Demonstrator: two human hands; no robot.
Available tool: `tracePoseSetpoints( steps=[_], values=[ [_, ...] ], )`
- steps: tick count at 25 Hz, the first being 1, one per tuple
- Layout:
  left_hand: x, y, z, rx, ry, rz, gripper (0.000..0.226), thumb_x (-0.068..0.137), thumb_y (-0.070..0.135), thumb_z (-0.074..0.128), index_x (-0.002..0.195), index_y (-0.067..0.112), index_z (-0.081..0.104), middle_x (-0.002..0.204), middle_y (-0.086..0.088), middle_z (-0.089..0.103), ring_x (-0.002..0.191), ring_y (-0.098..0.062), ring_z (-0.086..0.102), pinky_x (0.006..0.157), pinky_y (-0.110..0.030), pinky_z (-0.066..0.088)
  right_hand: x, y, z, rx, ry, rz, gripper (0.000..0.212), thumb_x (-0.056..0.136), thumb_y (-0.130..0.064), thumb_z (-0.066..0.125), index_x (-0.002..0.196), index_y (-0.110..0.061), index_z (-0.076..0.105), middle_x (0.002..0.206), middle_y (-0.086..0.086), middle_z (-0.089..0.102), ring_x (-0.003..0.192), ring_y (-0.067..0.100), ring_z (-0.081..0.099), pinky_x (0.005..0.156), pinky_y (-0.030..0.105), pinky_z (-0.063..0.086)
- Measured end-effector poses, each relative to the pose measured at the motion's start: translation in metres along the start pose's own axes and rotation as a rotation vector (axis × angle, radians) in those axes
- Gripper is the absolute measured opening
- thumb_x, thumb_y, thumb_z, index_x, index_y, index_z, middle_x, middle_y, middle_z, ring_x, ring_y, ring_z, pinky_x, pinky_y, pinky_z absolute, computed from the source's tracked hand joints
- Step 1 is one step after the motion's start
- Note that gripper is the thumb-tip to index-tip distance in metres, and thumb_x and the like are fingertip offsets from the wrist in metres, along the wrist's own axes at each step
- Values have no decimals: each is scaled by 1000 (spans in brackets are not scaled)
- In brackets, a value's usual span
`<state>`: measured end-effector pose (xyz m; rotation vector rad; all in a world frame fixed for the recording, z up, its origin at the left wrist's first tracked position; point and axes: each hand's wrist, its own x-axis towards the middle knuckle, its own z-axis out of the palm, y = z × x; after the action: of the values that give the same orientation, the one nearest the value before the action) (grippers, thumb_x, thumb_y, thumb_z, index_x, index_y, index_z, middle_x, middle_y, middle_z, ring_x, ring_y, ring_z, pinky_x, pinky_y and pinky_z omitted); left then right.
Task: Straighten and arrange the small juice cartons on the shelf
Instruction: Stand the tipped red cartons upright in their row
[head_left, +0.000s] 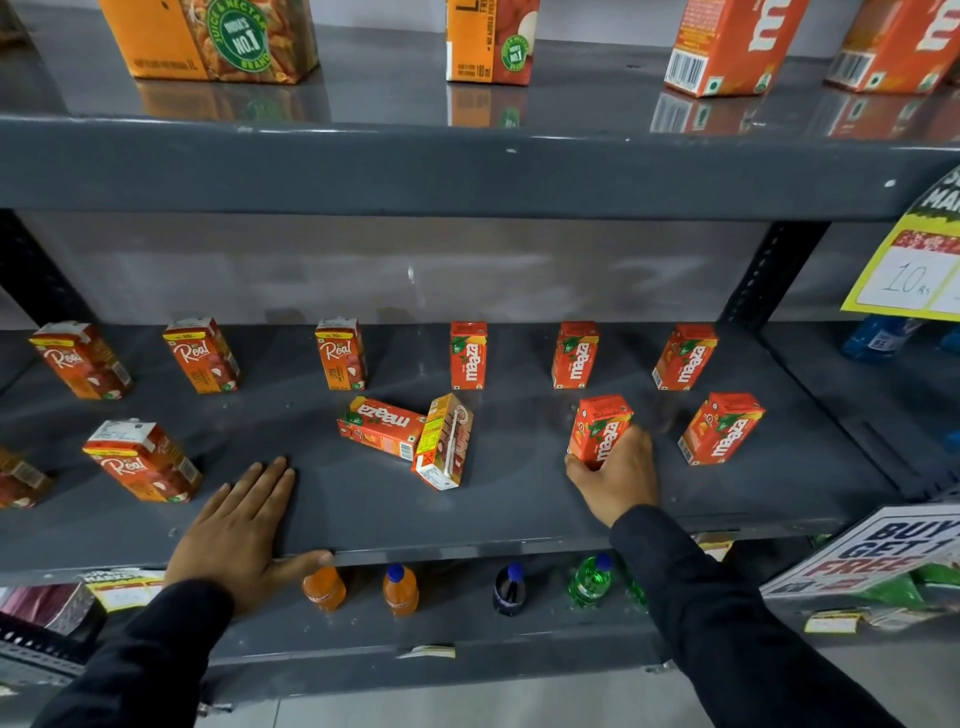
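Observation:
Small orange juice cartons stand spread over the grey middle shelf (363, 509). My right hand (615, 480) grips an upright Maaza carton (600, 426) in the front row, right of centre. My left hand (236, 530) lies flat on the shelf's front edge, fingers spread, holding nothing. Two cartons lie toppled mid-shelf: a Maaza carton (382, 426) on its side and a carton with its straw side up (444, 441) leaning against it. Upright Real cartons (340, 356) stand to the left, upright Maaza cartons (467, 356) to the right at the back.
Large juice cartons (208, 36) stand on the upper shelf. Soft drink bottles (400, 590) stand on the shelf below. A yellow price tag (914, 270) and a promotional sign (872, 551) hang at the right. Blue bottles (878, 338) sit in the neighbouring bay.

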<state>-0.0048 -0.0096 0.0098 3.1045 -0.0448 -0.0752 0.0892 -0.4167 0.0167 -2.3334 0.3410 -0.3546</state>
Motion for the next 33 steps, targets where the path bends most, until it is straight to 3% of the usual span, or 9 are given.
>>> tracePoseSetpoints(
  steps=[9, 14, 16, 19, 22, 24, 27, 29, 33],
  values=[
    [0, 0, 1, 2, -4, 3, 120, 59, 99, 10, 146, 18, -9, 155, 3, -11, 142, -13, -12, 120, -40, -1, -1, 0, 9, -32, 57, 40, 70, 60, -35, 84, 110, -6, 45, 111, 15, 52, 97, 35, 59, 79, 44, 53],
    [-1, 1, -1, 2, -2, 7, 122, 57, 99, 6, 146, 18, -9, 155, 2, -13, 143, -14, -12, 120, -40, 0, -20, -2, -2, 161, 193, 45, 107, 54, -48, 86, 138, -17, 26, 132, 15, 41, 118, 32, 45, 99, 52, 44],
    [-1, 2, -2, 12, -4, 11, 121, 57, 99, 4, 146, 18, -10, 155, 2, -14, 145, -16, -11, 120, -40, 0, -48, 1, 1, 155, 282, -96, 94, 58, -50, 82, 132, -16, 35, 121, 11, 45, 108, 32, 49, 92, 57, 45],
    [0, 4, -2, 32, -11, 4, 123, 55, 99, 0, 147, 18, -11, 153, 1, -18, 146, -18, -10, 120, -39, -2, -94, -12, 19, 177, 56, -311, 71, 63, -53, 73, 123, -26, 44, 104, -12, 44, 92, 17, 52, 79, 46, 51],
    [-1, 4, -5, 35, -22, 7, 124, 54, 98, 0, 148, 18, -11, 152, 1, -20, 147, -19, -10, 120, -40, -2, -97, -58, 33, 247, -291, -132, 77, 66, -56, 71, 131, -26, 41, 105, -17, 50, 90, 5, 55, 71, 19, 47],
    [-1, 3, -5, 35, -26, 5, 124, 54, 99, 0, 147, 18, -13, 153, 1, -20, 146, -19, -12, 120, -40, -2, -81, -87, 38, 327, -462, 123, 74, 70, -52, 73, 128, -15, 46, 103, -4, 62, 87, 10, 61, 73, 22, 53],
    [0, 2, -3, 43, -20, 4, 123, 55, 99, -1, 146, 18, -15, 153, 2, -20, 146, -18, -13, 119, -39, -4, -65, -110, 39, 564, -661, 464, 46, 74, -48, 73, 96, -9, 63, 83, 4, 67, 75, 18, 63, 81, 39, 58],
    [0, 2, -1, 34, -14, 4, 123, 56, 99, 0, 148, 19, -13, 154, 2, -20, 146, -18, -13, 119, -40, -4, -63, -111, 42, 561, -670, 482, 39, 74, -49, 73, 88, -14, 64, 83, 4, 68, 76, 18, 67, 72, 35, 59],
    [-1, 1, 0, 36, 4, 5, 124, 57, 100, 2, 150, 19, -9, 154, 2, -19, 146, -18, -13, 119, -40, -4, -63, -122, 50, 529, -620, 452, 56, 64, -54, 78, 101, -15, 62, 96, 7, 72, 83, 24, 72, 65, 33, 60]
  ],
)
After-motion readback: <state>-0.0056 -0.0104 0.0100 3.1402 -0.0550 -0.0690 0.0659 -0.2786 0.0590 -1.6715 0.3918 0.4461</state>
